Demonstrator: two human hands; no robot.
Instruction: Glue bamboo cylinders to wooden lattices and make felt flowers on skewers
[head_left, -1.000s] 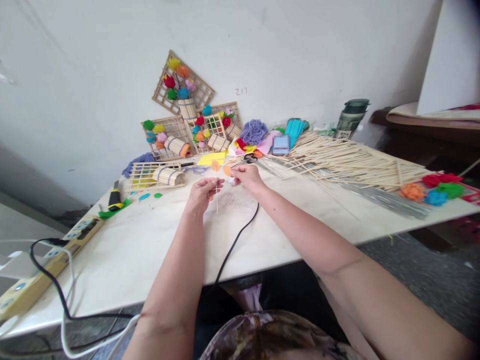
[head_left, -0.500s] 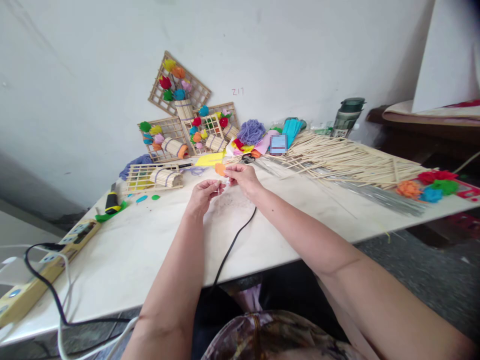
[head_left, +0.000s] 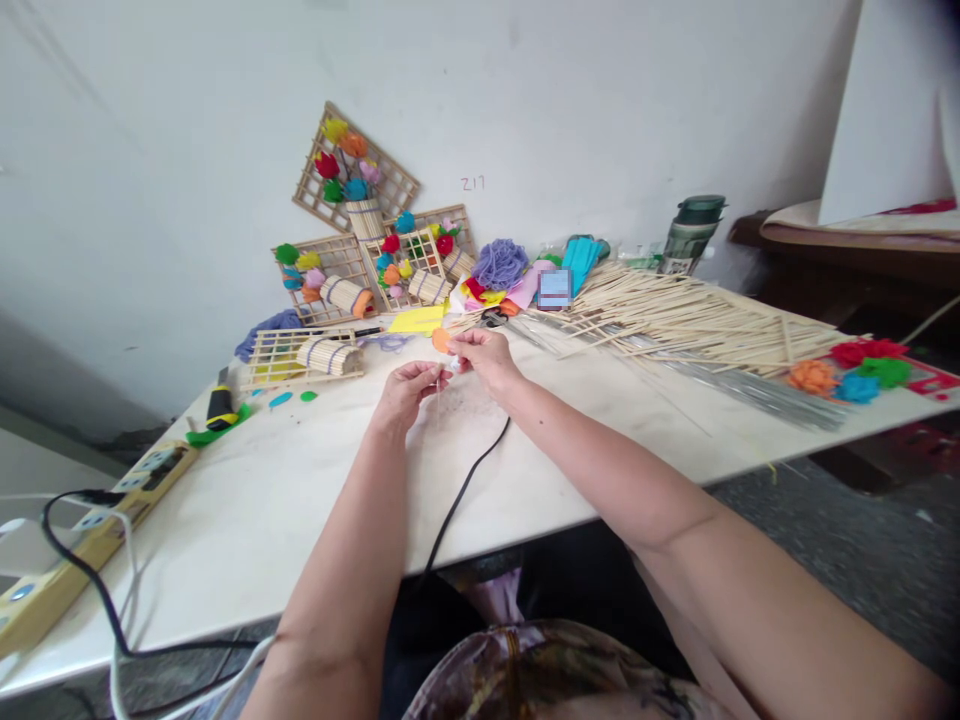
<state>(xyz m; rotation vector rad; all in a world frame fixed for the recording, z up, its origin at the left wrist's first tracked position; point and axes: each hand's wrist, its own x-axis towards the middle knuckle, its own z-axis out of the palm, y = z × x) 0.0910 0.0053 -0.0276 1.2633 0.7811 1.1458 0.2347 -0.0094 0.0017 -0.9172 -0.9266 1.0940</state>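
Note:
Just above the table, my two hands nearly meet. My right hand (head_left: 489, 362) pinches an orange paper petal (head_left: 441, 340) between thumb and fingers. The fingertips of my left hand (head_left: 409, 390) are closed on a thin pale strand (head_left: 439, 402) that hangs down below them; whether it is wire or thread I cannot tell. A small whitish piece (head_left: 454, 364) shows between the hands, partly hidden by the fingers. Behind them a yellow paper sheet (head_left: 418, 320) lies on the table.
Stick lattices (head_left: 330, 265) with paper flowers lean against the wall. Bamboo sticks (head_left: 675, 310) and wires (head_left: 765, 390) spread to the right, near crepe flowers (head_left: 811, 378). A utility knife (head_left: 220, 405) and power strip (head_left: 142, 490) lie left. A black cable (head_left: 472, 475) crosses the front edge.
The scene has shifted slightly left in the view. Both hands keep nearly the same pose, with the orange petal still pinched in the right one.

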